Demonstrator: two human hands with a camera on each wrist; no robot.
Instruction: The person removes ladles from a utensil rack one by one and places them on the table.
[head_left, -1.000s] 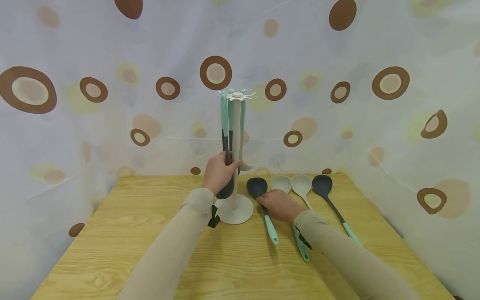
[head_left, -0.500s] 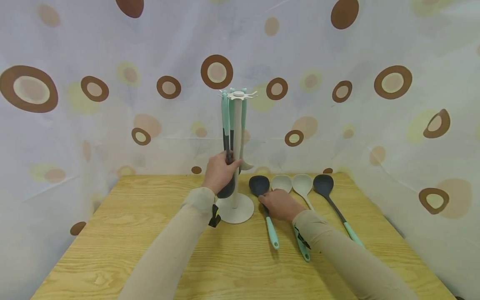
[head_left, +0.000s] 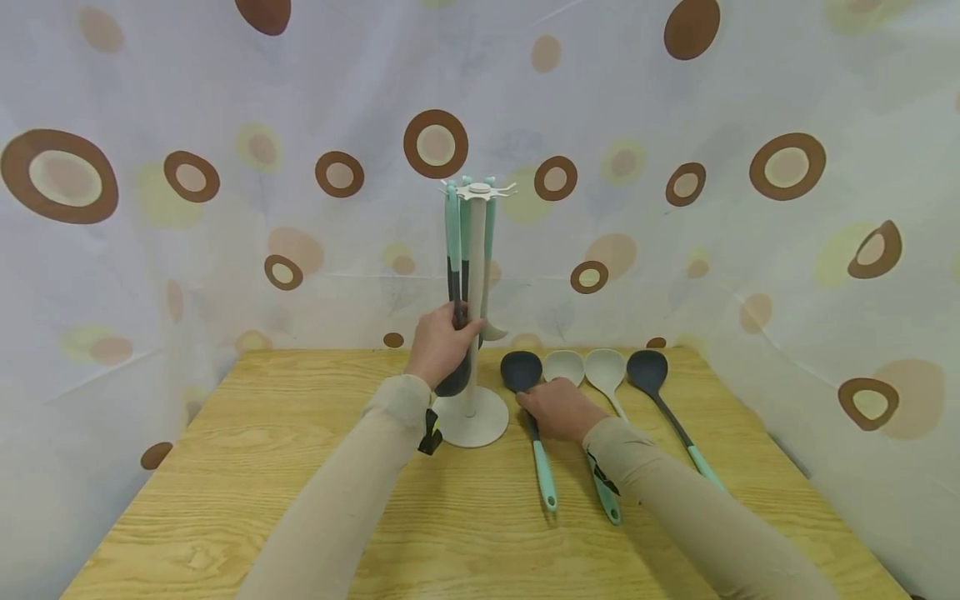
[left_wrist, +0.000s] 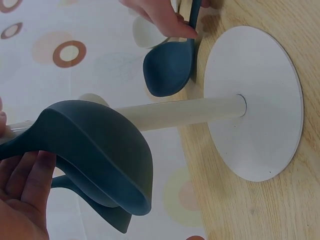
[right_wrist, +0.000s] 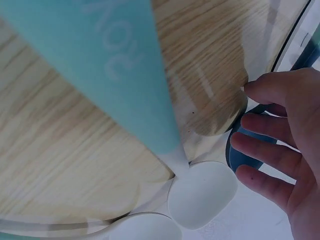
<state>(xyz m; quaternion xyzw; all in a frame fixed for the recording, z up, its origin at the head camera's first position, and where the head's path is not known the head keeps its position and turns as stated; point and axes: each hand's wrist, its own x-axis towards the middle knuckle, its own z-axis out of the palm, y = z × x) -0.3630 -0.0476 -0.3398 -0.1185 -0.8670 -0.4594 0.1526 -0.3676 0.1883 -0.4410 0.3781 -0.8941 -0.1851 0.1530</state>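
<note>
A white utensil stand (head_left: 472, 429) with a round base and hooked top stands upright near the table's middle. My left hand (head_left: 438, 346) grips its pole, the thumb across the front. Turquoise-handled utensils (head_left: 453, 229) hang from the hooks; the left wrist view shows a dark ladle bowl (left_wrist: 100, 135) close beside my left fingers, other dark utensils behind it. To the right, my right hand (head_left: 558, 408) pinches a dark ladle (head_left: 521, 367) at its neck between thumb and fingers. That ladle's bowl points to the back, its turquoise handle (head_left: 546, 479) toward me.
Right of the held ladle lie two white ladles (head_left: 564, 365), one partly hidden under my right hand and forearm. Farther right lies another dark ladle (head_left: 647, 368) with a turquoise handle. A patterned cloth (head_left: 360, 275) hangs behind the wooden table (head_left: 285, 450).
The dark ladle in my right hand has swung slightly: its handle end now sits nearer me, and its bowl a little farther right. My left hand keeps its grip on the stand.
</note>
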